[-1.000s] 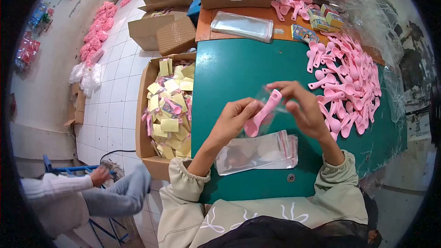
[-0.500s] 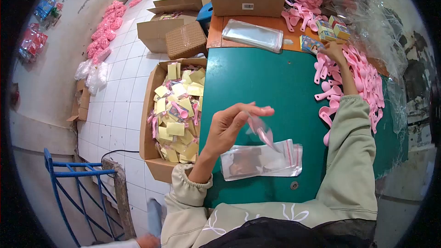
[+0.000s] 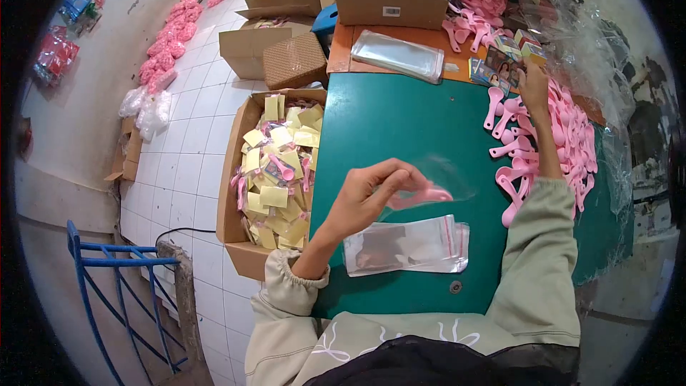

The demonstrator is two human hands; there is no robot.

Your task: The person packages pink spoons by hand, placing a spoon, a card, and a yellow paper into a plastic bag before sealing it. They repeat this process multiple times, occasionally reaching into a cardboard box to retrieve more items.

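My left hand pinches a clear plastic bag with a pink spoon in it, above the green table. Beneath it lies a stack of clear flat bags with a red-lined edge. At the far right my right hand grips a picture card, tilted up over a pile of similar cards. Beside that hand, loose pink spoons are heaped on the table.
An open carton of packed spoons with yellow cards stands left of the green table. On the orange board lie more clear bags and a cardboard box. A blue metal frame stands at lower left.
My right hand has raised a card from the pile. The bag with the spoon has swung from hanging down to pointing right. Another person's hand has left the lower left.
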